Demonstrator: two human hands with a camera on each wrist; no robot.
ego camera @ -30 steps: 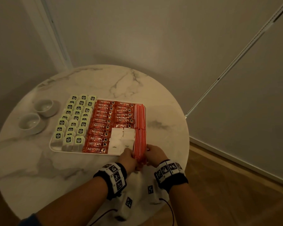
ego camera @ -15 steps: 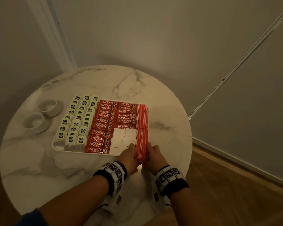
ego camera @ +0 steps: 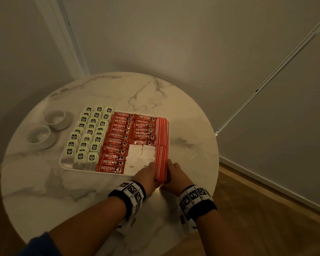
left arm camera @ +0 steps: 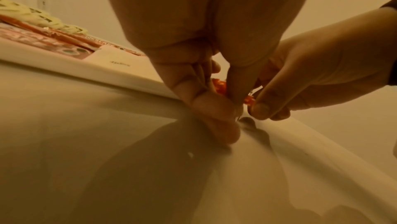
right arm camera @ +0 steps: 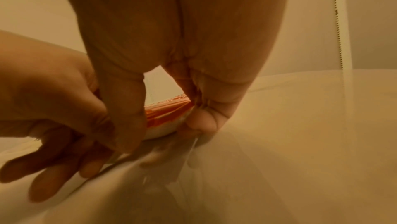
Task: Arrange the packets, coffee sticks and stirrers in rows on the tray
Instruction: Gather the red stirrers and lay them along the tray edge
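A white tray [ego camera: 76, 169] on the round marble table holds rows of green-white packets [ego camera: 89, 133], red Nescafe coffee sticks [ego camera: 118, 137], white sugar packets [ego camera: 139, 157] and, along its right edge, a bundle of red-and-white stirrers [ego camera: 162, 137]. My left hand [ego camera: 148, 170] is at the left of the bundle's near end and pinches it. My right hand [ego camera: 172, 169] holds the same end from the right, thumb and fingers either side of the stirrers [right arm camera: 165, 114]. In the left wrist view the stirrers' red tips [left arm camera: 220, 86] show between my fingers.
Two small white bowls [ego camera: 54, 118] [ego camera: 39, 135] stand left of the tray. The bare marble table [ego camera: 44, 191] stretches in front of and behind the tray. Walls stand close behind, and wooden floor lies to the right.
Both hands have stayed at the near end of the stirrer bundle and closed in slightly on it. The head view has shifted a little.
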